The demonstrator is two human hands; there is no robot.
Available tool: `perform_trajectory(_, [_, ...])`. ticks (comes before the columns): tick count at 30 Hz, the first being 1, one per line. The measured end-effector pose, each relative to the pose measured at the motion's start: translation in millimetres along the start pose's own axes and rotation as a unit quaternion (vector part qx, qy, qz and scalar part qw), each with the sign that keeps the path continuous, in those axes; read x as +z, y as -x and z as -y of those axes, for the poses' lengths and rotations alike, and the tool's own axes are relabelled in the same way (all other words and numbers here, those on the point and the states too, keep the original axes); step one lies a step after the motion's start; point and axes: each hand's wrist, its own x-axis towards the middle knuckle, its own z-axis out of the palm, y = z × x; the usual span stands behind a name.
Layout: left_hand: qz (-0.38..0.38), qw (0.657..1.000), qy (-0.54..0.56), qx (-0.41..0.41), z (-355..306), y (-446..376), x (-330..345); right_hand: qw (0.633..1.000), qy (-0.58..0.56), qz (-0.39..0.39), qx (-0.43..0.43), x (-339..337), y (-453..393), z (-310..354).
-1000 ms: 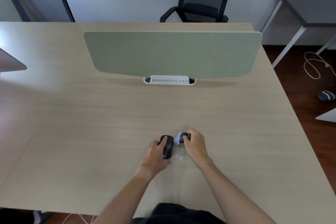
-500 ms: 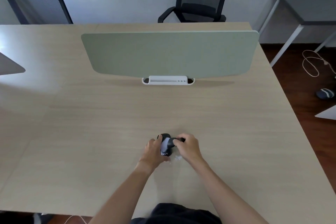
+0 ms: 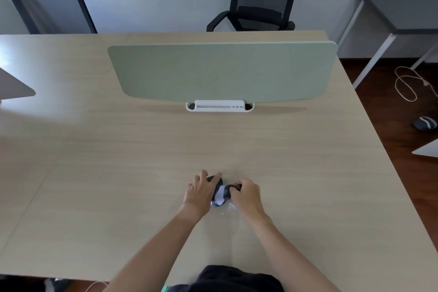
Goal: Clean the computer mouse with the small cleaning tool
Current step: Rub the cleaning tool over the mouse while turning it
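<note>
While the left hand [image 3: 201, 191] is clamped on the black mouse [image 3: 216, 185], tipped up on the desk [image 3: 308, 173] close to you, the right hand [image 3: 247, 194] pinches the little cleaning tool [image 3: 224, 193] against it, so I'd use short light strokes and keep that left grip firm

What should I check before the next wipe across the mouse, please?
1. Mouse steadied by the left hand: ok.
2. Tool gripped in the right hand: ok.
3. Tool's pale head resting on the mouse: ok.
4. Mouse on the desk, well away from any edge: ok.
5. Small shiny patch on the desk just behind the mouse, liquid or debris: cannot tell.
6. Dirt left on the mouse: cannot tell, hands cover most of it.
</note>
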Motion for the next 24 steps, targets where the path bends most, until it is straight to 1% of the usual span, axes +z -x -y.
perform_trajectory(2, [-0.001, 0.999, -0.008, 0.042, 3, -1, 1, 0.998, 0.052, -0.014, 0.013, -1, 1, -6])
perform_trajectory(4, [-0.002, 0.999, -0.004, 0.05, 8, -1, 2, 0.994, 0.099, -0.03, 0.028, -5, 1, -13])
perform_trajectory(5, [-0.002, 0.999, 0.006, 0.047, 9, -2, 2, 0.994, 0.094, -0.036, 0.029, -6, 0, -17])
perform_trajectory(7, [-0.004, 0.999, 0.028, 0.039, 12, -3, 3, 0.998, 0.044, -0.043, 0.029, -6, 0, -16])
perform_trajectory(10, [-0.006, 0.998, 0.06, 0.021, 13, -5, 4, 0.999, -0.031, -0.022, 0.015, -5, 0, -7])
perform_trajectory(12, [-0.006, 0.997, 0.071, 0.01, 12, -7, 5, 1.0, -0.019, -0.005, 0.0, -3, 0, -5])
perform_trajectory(16, [-0.001, 0.998, 0.067, -0.016, 10, -9, 6, 0.994, 0.102, -0.026, -0.008, -5, -7, -11])
perform_trajectory(17, [-0.001, 0.998, 0.061, -0.024, 10, -9, 5, 0.994, 0.1, -0.033, -0.011, -7, -8, -12])
perform_trajectory(19, [0.002, 0.998, 0.051, -0.039, 12, -9, 6, 0.997, 0.058, -0.036, -0.031, -10, -8, -7])
perform_trajectory(21, [0.004, 0.998, 0.044, -0.049, 13, -9, 5, 0.997, 0.021, -0.016, -0.067, -9, -6, 1])
perform_trajectory(24, [0.0, 0.998, 0.025, -0.06, 9, -10, 3, 0.993, 0.029, 0.06, -0.099, -2, -5, 9])
